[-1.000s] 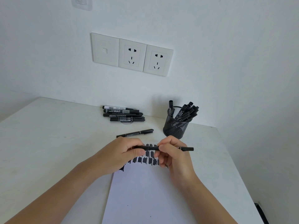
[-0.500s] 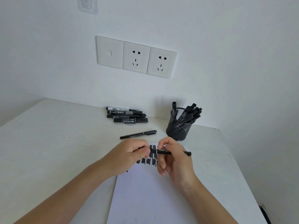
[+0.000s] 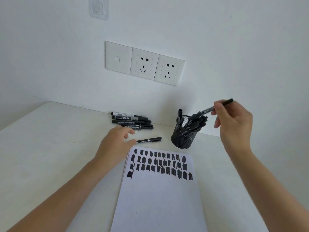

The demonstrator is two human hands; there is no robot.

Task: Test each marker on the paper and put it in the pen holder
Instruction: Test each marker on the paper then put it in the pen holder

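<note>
My right hand pinches a thin black marker, tilted with its lower end right over the black mesh pen holder, which is full of several black markers. My left hand hovers with fingers apart over the table, its thumb touching the end of a single thin black marker lying flat. Behind it lies a row of several thicker black markers. The white paper in front bears rows of black test strokes across its top.
The white table meets a white wall carrying a switch plate and two sockets. A clear hook is stuck higher up. The table's right edge runs close to the pen holder.
My hands have parted. The right one lifted the marker up and right to the pen holder. The left one let go and moved forward to the lone marker on the table.
</note>
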